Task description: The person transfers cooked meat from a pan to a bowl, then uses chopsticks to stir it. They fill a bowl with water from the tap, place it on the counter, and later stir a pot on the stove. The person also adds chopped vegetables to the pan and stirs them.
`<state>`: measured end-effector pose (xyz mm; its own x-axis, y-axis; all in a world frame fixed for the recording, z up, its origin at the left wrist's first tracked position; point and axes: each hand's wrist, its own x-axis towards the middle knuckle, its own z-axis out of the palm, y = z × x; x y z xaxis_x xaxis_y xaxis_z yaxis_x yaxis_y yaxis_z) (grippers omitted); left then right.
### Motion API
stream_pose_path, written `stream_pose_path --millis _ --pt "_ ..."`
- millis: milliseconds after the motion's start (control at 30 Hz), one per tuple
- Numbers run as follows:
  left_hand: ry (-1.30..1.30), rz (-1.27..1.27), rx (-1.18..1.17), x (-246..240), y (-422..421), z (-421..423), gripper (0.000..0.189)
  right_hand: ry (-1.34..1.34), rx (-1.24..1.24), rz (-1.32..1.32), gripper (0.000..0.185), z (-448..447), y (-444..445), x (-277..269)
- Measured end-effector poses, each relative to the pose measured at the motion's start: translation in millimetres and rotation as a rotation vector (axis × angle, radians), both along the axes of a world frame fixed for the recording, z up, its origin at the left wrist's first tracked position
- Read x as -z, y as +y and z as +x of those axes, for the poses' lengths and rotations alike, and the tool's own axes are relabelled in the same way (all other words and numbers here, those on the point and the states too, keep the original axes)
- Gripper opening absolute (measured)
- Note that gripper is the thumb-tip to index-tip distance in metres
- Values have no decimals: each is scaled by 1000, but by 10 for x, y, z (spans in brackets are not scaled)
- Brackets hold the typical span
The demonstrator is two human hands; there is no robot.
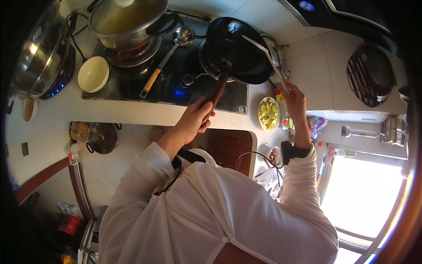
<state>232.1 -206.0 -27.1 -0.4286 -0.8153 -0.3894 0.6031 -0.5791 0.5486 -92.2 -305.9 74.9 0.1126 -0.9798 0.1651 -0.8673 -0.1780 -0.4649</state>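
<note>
My left hand [194,118] is wrapped around the reddish-brown handle [216,94] of a black wok [219,44]. The wok is over the right burner of a black cooktop [132,84], and I see no food in it. Between the fingers of my right hand [295,100] is a pale spatula or turner [272,61], its far end over the wok's right side. Close below that hand, a white oval dish [260,124] holds chopped green vegetables. Bottles [280,95] stand beside the dish, partly hidden by the hand.
A lidded steel pot [128,38] occupies the left burner; a steel ladle [168,54] lies between the burners. Left of the cooktop are a cream bowl [93,74] and a large steel pot [43,62]. A small bowl [274,154] stands on the right counter. The range hood [349,23] overhangs top right.
</note>
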Motion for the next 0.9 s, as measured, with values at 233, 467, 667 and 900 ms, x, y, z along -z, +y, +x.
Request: stream_pose_path --millis 233,467,667,900 --pt "69 122 -73 -578 156 -63 24 -164 74 -7 33 -394 205 179" --pt "64 135 -67 -705 110 -70 27 -118 -22 56 33 -521 318 38" --pt "59 25 -16 -281 181 -20 25 23 -71 92 34 -383 259 -9" --pt "-32 -118 -5 206 -33 8 26 93 -73 -15 34 -338 125 24"
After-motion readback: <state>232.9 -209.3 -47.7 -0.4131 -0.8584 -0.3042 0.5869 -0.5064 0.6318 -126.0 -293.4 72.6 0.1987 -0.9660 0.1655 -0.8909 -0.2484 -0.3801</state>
